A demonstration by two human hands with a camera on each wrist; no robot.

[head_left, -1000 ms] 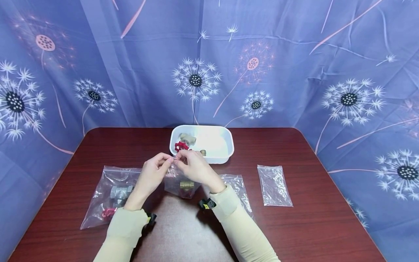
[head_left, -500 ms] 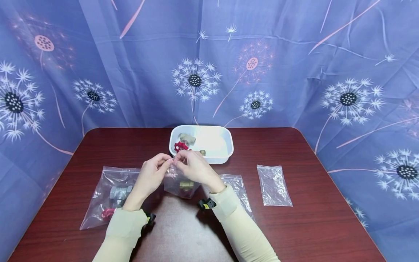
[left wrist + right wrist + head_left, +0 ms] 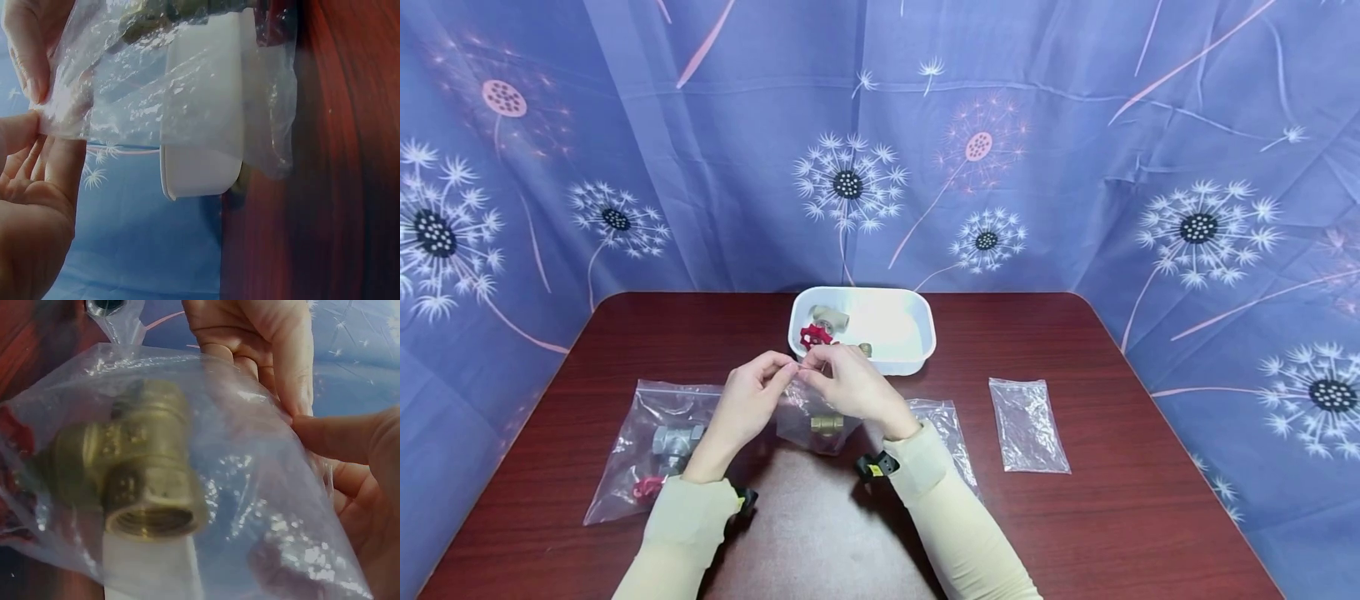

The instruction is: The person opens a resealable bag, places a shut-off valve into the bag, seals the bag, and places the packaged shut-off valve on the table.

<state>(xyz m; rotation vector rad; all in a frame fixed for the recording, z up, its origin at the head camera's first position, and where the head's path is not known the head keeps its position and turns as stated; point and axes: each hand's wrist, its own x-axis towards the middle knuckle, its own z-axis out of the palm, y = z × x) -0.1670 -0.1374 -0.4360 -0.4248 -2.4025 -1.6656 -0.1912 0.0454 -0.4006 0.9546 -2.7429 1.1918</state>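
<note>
Both hands meet near the front of the white tub in the head view. My left hand (image 3: 751,393) pinches the top edge of a clear plastic bag (image 3: 796,421) between thumb and forefinger. Close beside it, my right hand (image 3: 856,387) pinches the same edge. Inside the bag lies a brass valve (image 3: 147,469), its threaded opening facing the right wrist camera. Something red (image 3: 15,437) shows at the bag's lower end. In the left wrist view the clear film (image 3: 131,106) hangs from the fingertips, with the tub visible through it.
Behind the hands stands the white tub (image 3: 898,365), holding a beige fitting (image 3: 831,317), a red handwheel (image 3: 815,335) and a small brass piece (image 3: 865,349). A bag (image 3: 625,433) with a grey metal valve (image 3: 676,440) lies left. Two more clear bags (image 3: 1030,425), (image 3: 943,425) lie right.
The fingertips shift only slightly along the bag's top edge. The bag and everything else on the table stay where they were.
</note>
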